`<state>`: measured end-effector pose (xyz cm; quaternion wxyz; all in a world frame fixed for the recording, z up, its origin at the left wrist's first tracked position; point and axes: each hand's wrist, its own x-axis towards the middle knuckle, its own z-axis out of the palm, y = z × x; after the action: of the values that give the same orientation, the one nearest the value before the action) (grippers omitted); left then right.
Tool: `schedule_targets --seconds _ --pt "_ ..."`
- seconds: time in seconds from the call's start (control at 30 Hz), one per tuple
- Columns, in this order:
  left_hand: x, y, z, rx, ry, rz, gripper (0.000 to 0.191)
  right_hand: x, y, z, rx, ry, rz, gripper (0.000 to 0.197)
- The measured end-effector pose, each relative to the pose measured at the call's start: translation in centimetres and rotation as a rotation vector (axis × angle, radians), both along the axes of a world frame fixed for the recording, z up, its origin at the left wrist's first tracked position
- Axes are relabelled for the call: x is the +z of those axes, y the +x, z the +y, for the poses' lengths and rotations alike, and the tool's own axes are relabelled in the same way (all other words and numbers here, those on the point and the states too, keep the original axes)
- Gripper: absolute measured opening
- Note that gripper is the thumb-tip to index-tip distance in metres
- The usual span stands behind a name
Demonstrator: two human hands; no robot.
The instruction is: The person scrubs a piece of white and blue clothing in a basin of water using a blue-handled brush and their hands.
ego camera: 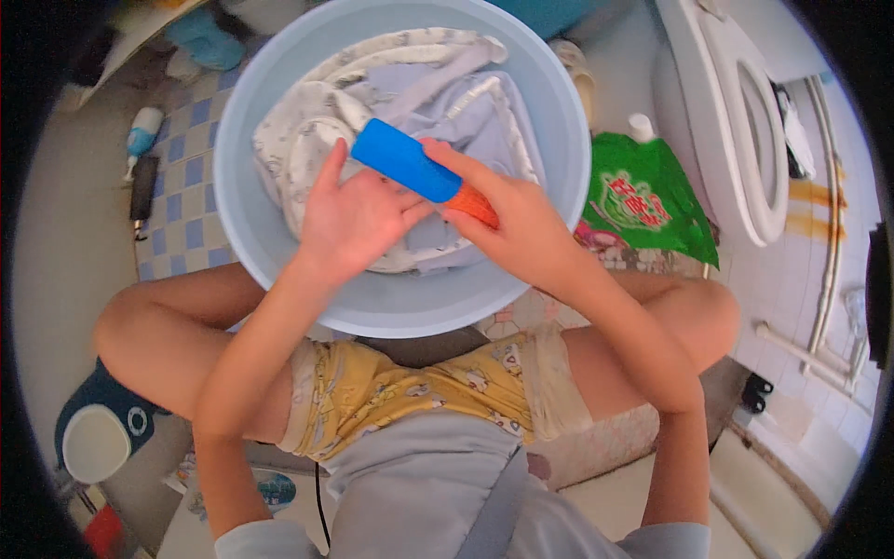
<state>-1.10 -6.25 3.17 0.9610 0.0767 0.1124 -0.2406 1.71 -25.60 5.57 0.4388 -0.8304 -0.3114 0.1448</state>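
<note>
My right hand [520, 227] grips what looks like a scrubbing brush [408, 161], with a smooth blue block and a rough orange part near my palm. It is held slanted above a wide pale-blue plastic basin [401, 323]. My left hand [360, 220] holds nothing; its fingers are apart and the palm is turned up, just below the brush's blue end. Whether its fingertips touch the brush is hard to tell. Under both hands, a bundle of pale lavender and white printed cloth [398, 91] lies in the basin, partly covered by my hands.
On the right, a green detergent pouch [646, 199] with a white cap and writing lies beside the basin, near a white toilet seat [747, 140]. To the left are a blue-and-white bottle [144, 133] and a dark-handled object [144, 189]. My bent knees flank the basin.
</note>
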Motion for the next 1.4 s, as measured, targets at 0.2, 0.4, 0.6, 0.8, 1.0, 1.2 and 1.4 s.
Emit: schedule_targets --seconds 0.2,0.4,0.6,0.8,1.0,1.2,1.4 --pt "1.3 1.3 0.8 0.103 0.093 0.034 0.078 0.5 -0.5 0.9 -0.020 -0.180 -0.163 0.046" --pt "0.3 1.6 3.1 0.160 0.026 -0.115 0.080 0.6 -0.9 -0.9 -0.101 -0.046 0.090 0.044" --pt "-0.3 1.6 1.4 0.111 0.079 0.029 0.074 0.8 0.6 0.1 -0.174 0.185 -0.012 0.041" --pt "0.2 1.1 0.3 0.029 0.002 0.057 0.070 3.0 1.7 1.1 -0.121 -0.114 0.092 0.049" --pt "0.9 1.9 -0.3 0.120 -0.090 0.030 0.074 2.0 1.7 1.9 -0.131 -0.111 -0.074 0.049" --pt "6.3 4.9 4.2 0.405 0.174 -0.277 0.077 -0.3 -0.9 0.3 -0.081 -0.226 -0.031 0.050" --pt "5.2 4.7 4.0 0.311 0.182 -0.340 0.074 3.1 0.7 0.6 -0.224 0.075 -0.033 0.052"
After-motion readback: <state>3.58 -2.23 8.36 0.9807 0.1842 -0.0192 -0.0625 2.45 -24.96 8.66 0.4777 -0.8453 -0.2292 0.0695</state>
